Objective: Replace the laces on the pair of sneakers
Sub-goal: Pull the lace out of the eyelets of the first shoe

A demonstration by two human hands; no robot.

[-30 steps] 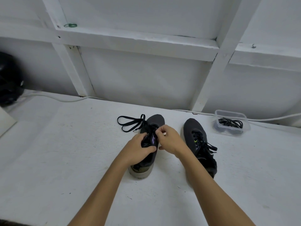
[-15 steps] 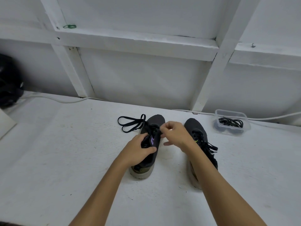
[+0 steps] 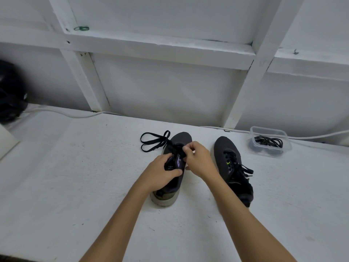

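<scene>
Your left hand (image 3: 160, 172) grips the tongue and collar of the left sneaker (image 3: 174, 167), fingers curled over the purple-marked tongue and thumb pressed along its right side. Your right hand (image 3: 199, 159) sits just right of it over the eyelets, thumb and fingertips pinching the black lace (image 3: 154, 141) where it runs through the upper. The loose loops of that lace trail off the shoe's far left side and lie flat on the white table (image 3: 75, 186). This sneaker stands upright, toe pointing away from you, its pale worn heel nearest you.

The right sneaker (image 3: 233, 167) stands near it to the right, apart from your hand, toe also pointing away and laced in black, with your right forearm crossing in front of its heel. At the far right, by the white framed wall (image 3: 170, 87), a clear plastic container (image 3: 269, 141) holds a bundle of black laces (image 3: 268, 142). A white cable (image 3: 62, 113) runs along the table's far edge.
</scene>
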